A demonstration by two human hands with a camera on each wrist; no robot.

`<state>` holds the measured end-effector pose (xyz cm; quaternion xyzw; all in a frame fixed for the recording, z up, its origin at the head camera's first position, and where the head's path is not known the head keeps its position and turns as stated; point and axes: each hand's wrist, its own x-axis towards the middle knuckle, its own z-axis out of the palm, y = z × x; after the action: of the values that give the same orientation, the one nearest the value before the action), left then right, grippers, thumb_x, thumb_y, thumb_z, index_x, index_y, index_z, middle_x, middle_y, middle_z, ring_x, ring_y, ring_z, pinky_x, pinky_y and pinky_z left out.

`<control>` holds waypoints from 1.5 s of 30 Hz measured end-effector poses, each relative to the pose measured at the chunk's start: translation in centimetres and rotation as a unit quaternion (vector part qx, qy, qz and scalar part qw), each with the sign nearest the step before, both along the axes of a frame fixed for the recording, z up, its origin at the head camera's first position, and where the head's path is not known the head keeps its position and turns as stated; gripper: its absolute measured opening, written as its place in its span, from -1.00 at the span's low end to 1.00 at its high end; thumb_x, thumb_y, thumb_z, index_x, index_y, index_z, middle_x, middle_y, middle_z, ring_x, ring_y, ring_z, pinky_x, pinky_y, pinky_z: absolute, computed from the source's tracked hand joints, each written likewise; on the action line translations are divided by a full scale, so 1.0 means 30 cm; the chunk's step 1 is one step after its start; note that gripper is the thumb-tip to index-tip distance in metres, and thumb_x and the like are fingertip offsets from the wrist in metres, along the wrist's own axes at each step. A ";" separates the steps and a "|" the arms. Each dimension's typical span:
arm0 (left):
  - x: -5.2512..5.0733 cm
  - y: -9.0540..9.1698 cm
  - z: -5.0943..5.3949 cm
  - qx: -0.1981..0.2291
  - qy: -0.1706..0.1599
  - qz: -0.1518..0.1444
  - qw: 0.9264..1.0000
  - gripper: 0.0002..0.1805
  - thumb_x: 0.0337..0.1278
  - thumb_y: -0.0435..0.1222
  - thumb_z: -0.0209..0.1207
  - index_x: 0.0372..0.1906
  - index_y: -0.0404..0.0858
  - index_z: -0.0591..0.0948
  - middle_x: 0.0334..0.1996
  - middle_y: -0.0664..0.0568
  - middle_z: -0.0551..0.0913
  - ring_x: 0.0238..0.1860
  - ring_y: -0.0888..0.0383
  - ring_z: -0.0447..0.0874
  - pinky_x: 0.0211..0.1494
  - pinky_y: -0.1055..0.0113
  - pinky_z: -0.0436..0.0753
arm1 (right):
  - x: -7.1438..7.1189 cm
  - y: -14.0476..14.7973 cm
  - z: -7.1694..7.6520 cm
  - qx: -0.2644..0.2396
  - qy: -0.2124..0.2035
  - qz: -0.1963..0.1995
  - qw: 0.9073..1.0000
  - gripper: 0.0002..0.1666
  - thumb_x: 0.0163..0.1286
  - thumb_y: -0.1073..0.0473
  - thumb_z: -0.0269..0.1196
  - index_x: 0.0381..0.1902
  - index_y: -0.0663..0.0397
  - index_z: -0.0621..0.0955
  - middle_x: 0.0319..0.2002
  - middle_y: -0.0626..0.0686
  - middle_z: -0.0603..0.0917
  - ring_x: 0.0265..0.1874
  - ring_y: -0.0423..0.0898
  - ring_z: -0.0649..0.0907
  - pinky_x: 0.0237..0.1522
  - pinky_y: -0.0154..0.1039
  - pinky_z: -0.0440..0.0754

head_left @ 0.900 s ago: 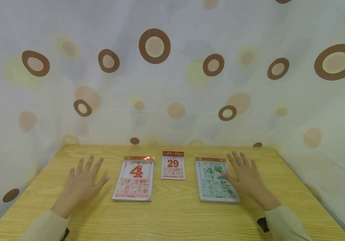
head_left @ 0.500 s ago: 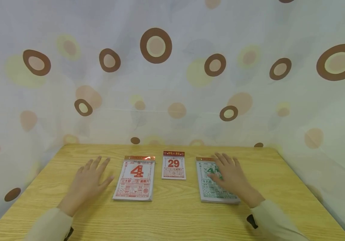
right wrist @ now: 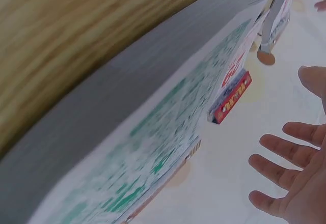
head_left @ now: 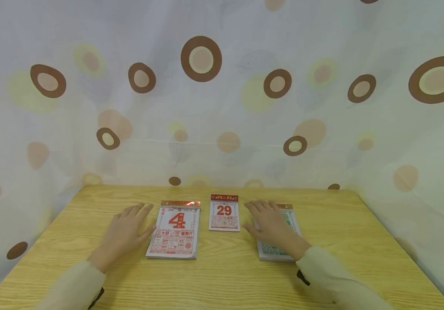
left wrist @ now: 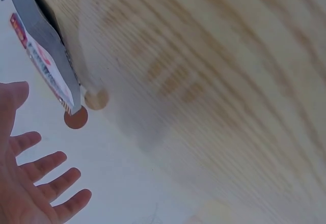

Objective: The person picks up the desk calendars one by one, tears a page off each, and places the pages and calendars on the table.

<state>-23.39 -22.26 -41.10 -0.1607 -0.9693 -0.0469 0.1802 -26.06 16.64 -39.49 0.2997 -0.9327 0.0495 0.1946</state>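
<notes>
Three tear-off calendars lie on the wooden table (head_left: 222,280). The red calendar numbered 4 (head_left: 173,241) is at left, the small one numbered 29 (head_left: 224,217) in the middle, and the green one (head_left: 276,252) at right. Just left of the red calendar is my left hand (head_left: 125,232), fingers spread, its thumb tip by the calendar's left edge. My right hand (head_left: 274,228) hovers over the green calendar and covers much of it, fingertips towards the small calendar. Both wrist views show extended fingers holding nothing, the left hand (left wrist: 30,183) and the right hand (right wrist: 300,168).
A pale curtain (head_left: 225,107) with brown rings and coloured dots hangs behind the table and along both sides. Bare wood shows in front of the calendars and at both table sides.
My right hand has moved left, from the green calendar's right side to across it. My left hand has shifted right, closer to the red calendar. The calendars have stayed in place.
</notes>
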 end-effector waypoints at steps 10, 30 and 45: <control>-0.037 0.027 -0.007 0.014 0.014 -0.022 1.000 -0.39 0.06 -0.01 0.18 0.18 -0.22 0.42 0.04 -0.17 0.54 0.05 -0.16 0.48 -0.01 -0.12 0.51 | -0.036 -0.119 -0.006 0.019 -0.031 0.033 0.999 -0.36 0.22 -0.12 0.21 0.15 0.11 0.43 0.06 0.12 0.56 0.07 0.12 0.51 0.18 0.18 0.33; -0.131 0.056 0.016 0.030 -0.042 -0.014 0.999 -0.40 0.02 -0.02 0.22 0.16 -0.19 0.43 0.02 -0.17 0.56 0.00 -0.16 0.52 -0.05 -0.07 0.55 | -0.118 -0.314 -0.003 0.042 -0.109 0.041 0.992 -0.35 0.27 -0.13 0.15 0.23 0.06 0.38 0.15 0.08 0.51 0.15 0.07 0.47 0.21 0.10 0.37; -0.216 0.055 0.015 0.082 -0.148 0.025 0.985 -0.37 0.03 -0.05 0.23 0.19 -0.22 0.39 0.11 -0.21 0.50 0.07 -0.21 0.47 0.03 -0.13 0.50 | -0.197 -0.423 -0.014 -0.004 -0.186 -0.001 0.983 -0.35 0.24 -0.14 0.19 0.19 0.06 0.40 0.12 0.05 0.53 0.07 0.02 0.53 0.17 0.03 0.42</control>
<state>-29.89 -20.60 -40.66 -0.1128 -0.9818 -0.1449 0.0480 -31.96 3.96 -39.92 0.2832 -0.9528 0.1077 0.0191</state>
